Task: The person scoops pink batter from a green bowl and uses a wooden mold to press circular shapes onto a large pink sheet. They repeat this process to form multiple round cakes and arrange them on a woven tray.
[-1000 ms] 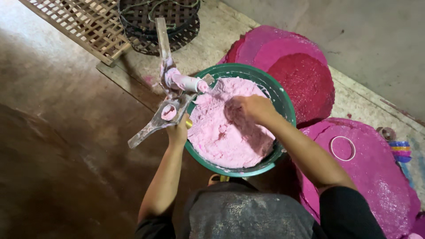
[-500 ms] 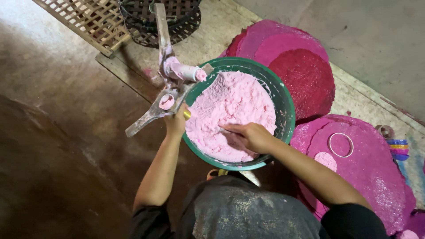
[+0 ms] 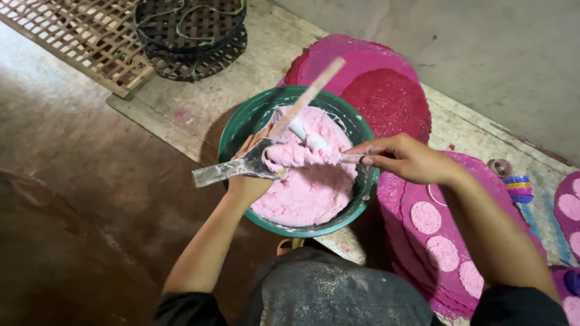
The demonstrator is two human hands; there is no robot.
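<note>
Over the green bowl of pink dough, both hands work a metal press tool. Left hand clenched around the tool at the bowl's left rim, one flat metal handle sticking out left past the rim, a dough-smeared wooden handle angled up and right. Lump of pink dough packed at the tool's head. Right hand comes in from the right, fingers pinched on the tool's other end above the dough; exactly what they grip is hard to tell. Bowl sits on the floor in front of the person's knees. Pink round mats lie behind and right of the bowl; right one carries small pink dough discs. Woven baskets and a bamboo rack top left. Stacked coloured rings far right.
</note>
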